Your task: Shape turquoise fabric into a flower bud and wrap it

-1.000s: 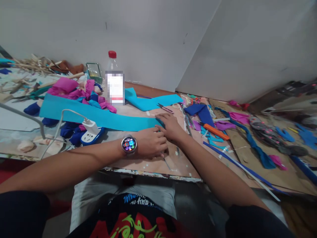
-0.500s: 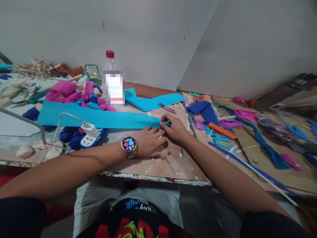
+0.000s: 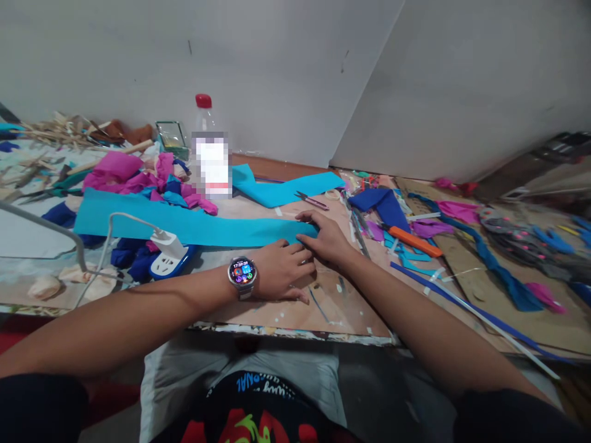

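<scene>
A long turquoise cloth strip (image 3: 240,232) lies across the table, its right end under my right hand (image 3: 330,240). The thumb and index finger of that hand are spread apart at the strip's end, resting on or beside it; the other fingers are mostly hidden. My left hand (image 3: 281,271), with a smartwatch (image 3: 242,275) on the wrist, rests flat just below the strip. Its fingers are spread, the fingertips near the strip's lower edge and close to my right thumb. Behind the strip lie small thread snips (image 3: 311,200) and a second turquoise strip (image 3: 286,192).
A red-capped bottle (image 3: 204,101) stands behind the strip. To the left are a power socket (image 3: 166,261) with its cable and crumpled pink cloth (image 3: 117,169). An orange-handled cutter (image 3: 413,241) and cloth scraps lie to the right. The wall (image 3: 277,80) bounds the back.
My right thumb and index finger have parted from a pinch at the strip's end. That end now looks wider and flatter. My left hand has barely moved.
</scene>
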{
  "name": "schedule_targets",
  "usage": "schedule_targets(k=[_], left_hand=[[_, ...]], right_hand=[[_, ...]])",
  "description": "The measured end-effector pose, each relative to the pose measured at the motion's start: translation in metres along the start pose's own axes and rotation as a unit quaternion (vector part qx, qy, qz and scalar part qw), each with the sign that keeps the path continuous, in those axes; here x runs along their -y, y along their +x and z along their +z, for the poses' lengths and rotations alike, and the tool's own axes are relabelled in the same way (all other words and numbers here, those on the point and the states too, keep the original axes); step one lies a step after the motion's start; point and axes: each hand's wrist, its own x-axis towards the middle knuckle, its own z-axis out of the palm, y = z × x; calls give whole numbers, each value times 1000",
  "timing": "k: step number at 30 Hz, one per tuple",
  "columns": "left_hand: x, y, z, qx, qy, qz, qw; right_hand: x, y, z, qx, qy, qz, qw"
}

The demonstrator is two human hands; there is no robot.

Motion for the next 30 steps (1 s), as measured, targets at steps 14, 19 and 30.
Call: schedule_targets(k=[14,19,30], left_hand=[[0,1,-3,21,-8,-33,999],[-2,1,-8,21,-7,-45,999],[6,0,3,31,27,-123,992]], right_hand=[[-3,1,3,-70,87,18,994],[-6,3,3,-62,91,-6,994],[-14,3,2,-53,64,36,996]])
